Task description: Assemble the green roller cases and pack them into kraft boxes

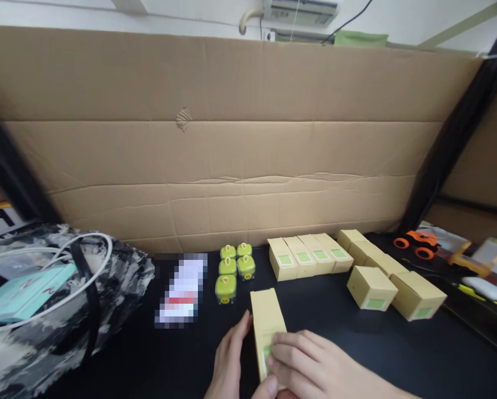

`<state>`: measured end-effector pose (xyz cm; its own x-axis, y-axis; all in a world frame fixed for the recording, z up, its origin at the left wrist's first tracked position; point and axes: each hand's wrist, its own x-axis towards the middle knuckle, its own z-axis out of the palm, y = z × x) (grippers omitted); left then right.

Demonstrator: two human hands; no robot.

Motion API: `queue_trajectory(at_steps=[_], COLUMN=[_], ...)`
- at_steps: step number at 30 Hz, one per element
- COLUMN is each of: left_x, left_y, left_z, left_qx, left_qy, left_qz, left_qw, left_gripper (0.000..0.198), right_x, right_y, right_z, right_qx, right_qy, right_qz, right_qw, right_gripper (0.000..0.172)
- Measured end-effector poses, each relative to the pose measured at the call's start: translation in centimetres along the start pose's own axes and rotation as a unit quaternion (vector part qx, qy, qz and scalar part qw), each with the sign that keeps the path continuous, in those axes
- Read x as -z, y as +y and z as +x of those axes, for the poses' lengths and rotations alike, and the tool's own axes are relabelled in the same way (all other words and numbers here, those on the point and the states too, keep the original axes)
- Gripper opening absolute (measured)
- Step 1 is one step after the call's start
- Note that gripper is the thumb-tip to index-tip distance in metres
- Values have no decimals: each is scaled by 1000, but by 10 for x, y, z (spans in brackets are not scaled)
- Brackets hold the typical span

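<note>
A small tan cardboard box (268, 313) with a green label stands before me, its top flap raised. My left hand (230, 357) is along its left side, the thumb near its lower front, and holds it. My right hand (308, 363) grips its right side, fingers curled together over the label and hiding part of it. Just beyond are several small green-lidded containers (225, 285) with loop handles and clear lower parts. To their right stands a row of similar boxes (310, 256) with green-and-white labels.
More tan boxes (416, 293) form a slanting row at right, with a single box (372, 288) beside them. An orange toy truck (418, 242) sits farther right. Left are a blurred-out sheet (182, 291), a camouflage-patterned cloth (123, 277) and a white cable (109, 249). A cardboard panel (231, 149) closes the back.
</note>
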<state>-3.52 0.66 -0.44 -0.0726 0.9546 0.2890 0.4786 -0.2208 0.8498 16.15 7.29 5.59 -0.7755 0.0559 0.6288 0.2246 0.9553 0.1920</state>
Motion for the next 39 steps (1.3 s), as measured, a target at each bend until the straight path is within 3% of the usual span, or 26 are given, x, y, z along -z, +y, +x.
queue_trajectory(at_steps=[5,8,11,14,17,19,22,25,30,33,35,39], left_x=[4,2,-3,-9,-12,-11,-6,-2,-9,-13,-15,-17], left_y=[15,20,20,16,9,5,-1,-4,0,5,7,3], left_z=[2,3,3,2,0,1,7,15,15,8,5,4], left_qx=[17,10,-12,-62,-111,-102,-6,75,116,108,76,-27], left_qy=[-13,-17,-19,-4,23,21,-17,-40,-59,-61,-54,-46], left_qz=[-93,-123,-167,-190,-175,-184,-244,-275,-288,-300,-300,-273], left_qw=[995,992,986,980,978,977,970,958,949,946,949,961], left_gripper=[69,75,73,68,62,60,50,29,38,45,46,72], right_x=[12,21,33,40,40,39,41,44,38,32,33,35], right_y=[10,18,22,24,26,28,31,32,26,22,23,40], right_z=[-1,-4,-4,0,6,10,13,14,8,1,1,19], right_qx=[93,116,40,-135,-240,-219,-165,-170,-145,-87,-72,-192], right_qy=[-47,-4,80,130,73,-3,-71,-86,-96,-51,-39,-53], right_qz=[22,78,153,220,288,328,335,293,156,95,123,204], right_qw=[994,990,984,957,924,919,925,937,972,990,989,959], right_gripper=[32,33,27,32,31,24,23,40,49,41,34,20])
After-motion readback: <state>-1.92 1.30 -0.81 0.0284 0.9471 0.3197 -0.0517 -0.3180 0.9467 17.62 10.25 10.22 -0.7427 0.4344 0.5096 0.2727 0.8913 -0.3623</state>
